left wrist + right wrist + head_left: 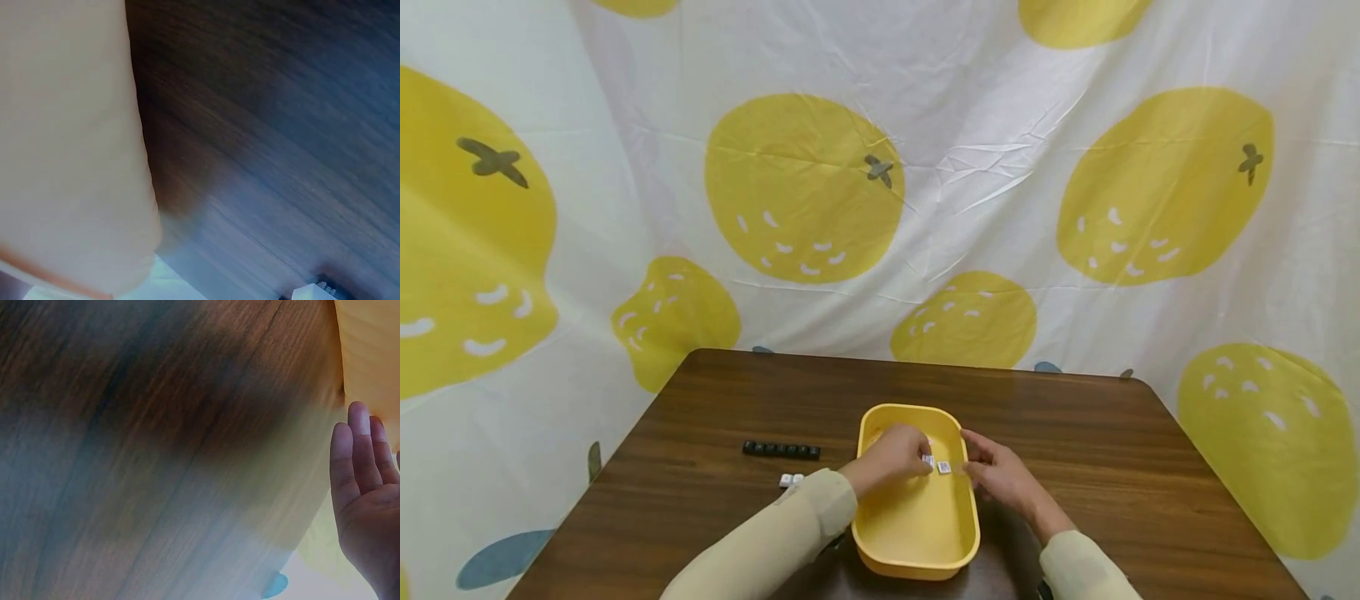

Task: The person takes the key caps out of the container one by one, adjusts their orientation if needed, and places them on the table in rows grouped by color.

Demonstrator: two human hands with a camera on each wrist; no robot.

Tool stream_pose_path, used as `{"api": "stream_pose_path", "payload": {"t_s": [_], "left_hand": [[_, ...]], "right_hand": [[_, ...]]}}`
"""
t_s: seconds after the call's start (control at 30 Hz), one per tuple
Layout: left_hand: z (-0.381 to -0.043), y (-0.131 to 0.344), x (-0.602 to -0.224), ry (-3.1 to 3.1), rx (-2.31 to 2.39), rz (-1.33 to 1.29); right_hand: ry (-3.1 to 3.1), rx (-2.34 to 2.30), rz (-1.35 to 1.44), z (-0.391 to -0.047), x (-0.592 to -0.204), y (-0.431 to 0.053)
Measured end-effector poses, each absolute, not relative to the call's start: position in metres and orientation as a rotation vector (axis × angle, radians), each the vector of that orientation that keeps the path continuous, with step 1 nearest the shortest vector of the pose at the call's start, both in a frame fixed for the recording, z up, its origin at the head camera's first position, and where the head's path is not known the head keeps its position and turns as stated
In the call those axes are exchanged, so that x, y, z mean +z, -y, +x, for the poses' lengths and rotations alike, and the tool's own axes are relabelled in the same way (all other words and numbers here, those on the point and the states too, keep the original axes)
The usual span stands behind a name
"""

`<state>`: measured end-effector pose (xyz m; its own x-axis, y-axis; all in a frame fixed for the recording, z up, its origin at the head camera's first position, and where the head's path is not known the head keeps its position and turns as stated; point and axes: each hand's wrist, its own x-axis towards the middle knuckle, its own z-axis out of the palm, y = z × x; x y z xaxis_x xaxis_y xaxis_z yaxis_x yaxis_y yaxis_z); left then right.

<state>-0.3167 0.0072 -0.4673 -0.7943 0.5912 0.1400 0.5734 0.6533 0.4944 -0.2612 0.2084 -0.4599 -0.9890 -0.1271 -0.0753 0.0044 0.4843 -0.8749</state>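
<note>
A yellow plastic tray (917, 533) with rounded corners stands on the table. My left hand (895, 458) reaches inside it with fingers curled, pinching a small white keycap (928, 461) at the fingertips. Close to its right lies a second white keycap (944, 468) on the tray floor. My right hand (1003, 477) is at the tray's right side, its fingertips right at the rim. In the right wrist view, the fingers (362, 450) are extended along the tray's outer wall (375, 356). The left wrist view shows mostly sleeve, and the left hand is hidden there.
Left of the tray, a row of black keycaps (781, 450) lies on the dark wooden table (1060, 425). A few white keycaps (790, 480) sit nearer, partly behind the left sleeve (775, 533). A lemon-print cloth (970, 183) hangs behind the table.
</note>
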Motion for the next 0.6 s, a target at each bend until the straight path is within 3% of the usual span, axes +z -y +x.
{"api": "stream_pose_path", "payload": {"t_s": [0.6], "left_hand": [[-0.3152,0.0021,-0.4611,-2.867,0.932,1.002]], "right_hand": [[-2.61,-1.506,-0.092,-0.2623,-0.4597,-0.2051]]}}
